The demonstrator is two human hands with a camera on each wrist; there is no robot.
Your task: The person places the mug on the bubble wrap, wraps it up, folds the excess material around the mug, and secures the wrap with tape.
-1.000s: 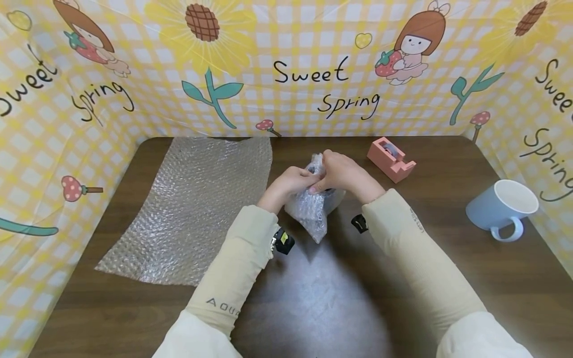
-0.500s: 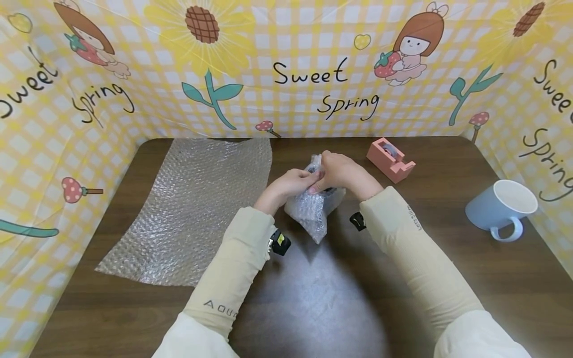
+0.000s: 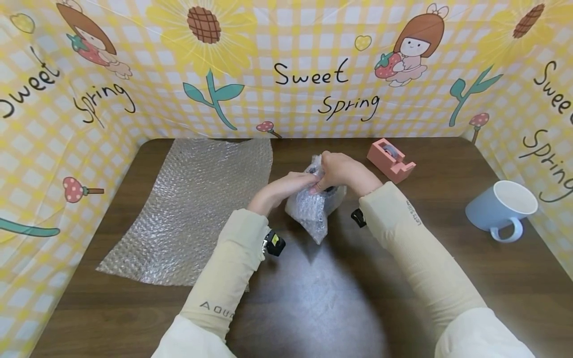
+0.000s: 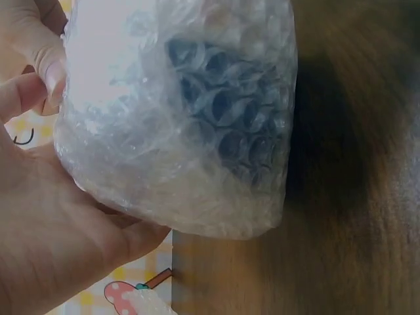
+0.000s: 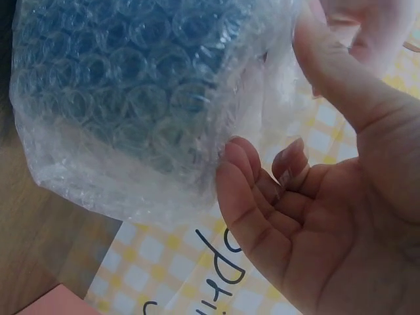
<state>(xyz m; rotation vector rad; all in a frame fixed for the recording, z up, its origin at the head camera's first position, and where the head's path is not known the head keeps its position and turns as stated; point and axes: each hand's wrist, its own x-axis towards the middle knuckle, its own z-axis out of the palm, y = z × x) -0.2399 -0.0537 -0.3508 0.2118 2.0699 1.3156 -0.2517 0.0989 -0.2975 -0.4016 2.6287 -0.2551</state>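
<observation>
A bubble-wrapped bundle (image 3: 308,211) stands on the table in the middle of the head view, a pointed flap of wrap toward me. Something dark blue shows through the wrap in both wrist views, its kind unclear. My left hand (image 3: 286,185) holds the bundle's left upper side, some fingers behind the wrap (image 4: 197,190) in the left wrist view. With thumb and curled fingers my right hand (image 3: 343,171) pinches the wrap at the top and far side. The fingertips of both hands meet at the upper fold, where they partly hide one another.
A flat sheet of bubble wrap (image 3: 192,214) lies on the left of the wooden table (image 3: 313,308). Behind my right hand stands a pink tape dispenser (image 3: 390,160). A light blue mug (image 3: 499,209) is at the right. Patterned cloth (image 3: 304,40) encloses the back and sides.
My left wrist and forearm have shifted slightly left and the left hand looks flatter, its fingertips still at the fold. My right hand and the bundle stay nearly in place.
</observation>
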